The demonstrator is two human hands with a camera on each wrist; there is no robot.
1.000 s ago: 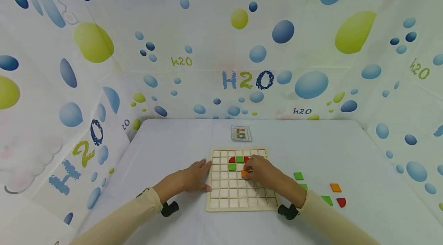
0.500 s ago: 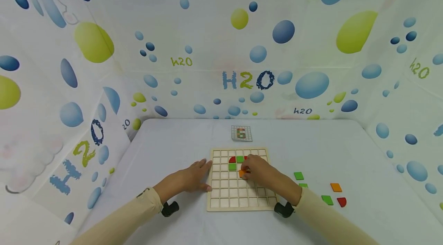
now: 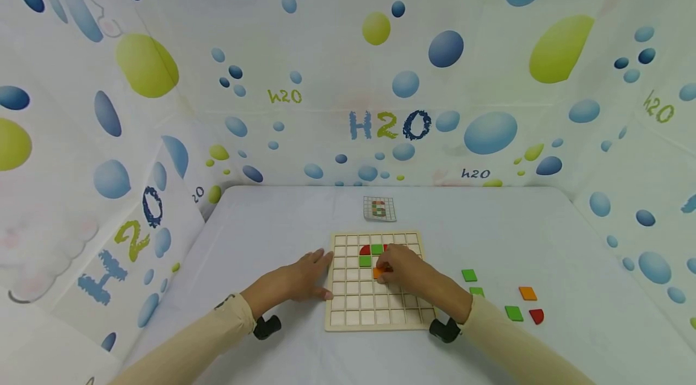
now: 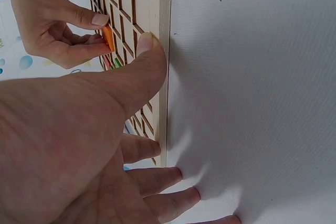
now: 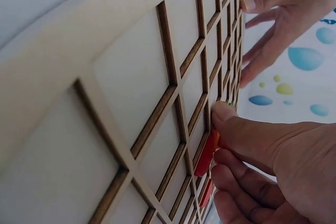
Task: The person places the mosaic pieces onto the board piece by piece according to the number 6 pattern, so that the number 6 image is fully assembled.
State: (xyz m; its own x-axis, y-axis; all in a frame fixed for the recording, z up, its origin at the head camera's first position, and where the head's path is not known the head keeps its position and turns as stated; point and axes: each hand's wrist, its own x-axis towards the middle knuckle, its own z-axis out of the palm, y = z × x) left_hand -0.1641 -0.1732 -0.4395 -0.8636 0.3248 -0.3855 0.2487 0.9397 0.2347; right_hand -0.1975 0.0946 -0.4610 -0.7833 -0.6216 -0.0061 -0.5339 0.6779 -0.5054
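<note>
A light wooden grid board lies flat on the table. Beside its left edge rests my left hand, fingers spread; in the left wrist view the thumb touches the board's rim. Over the middle of the grid, my right hand pinches an orange square tile between thumb and fingers. The left wrist view has this orange tile tilted. Toward the board's far side sit a red rounded tile, a green tile and another green tile. My right hand partly hides a second red tile.
Behind the board lies a small gridded card with a coloured figure. Loose on the right are a green tile, other green ones, an orange tile and a red rounded tile. Patterned sheeting hangs behind the table.
My right hand has shifted slightly left across the grid with the orange tile. My left hand stays at the board's left edge.
</note>
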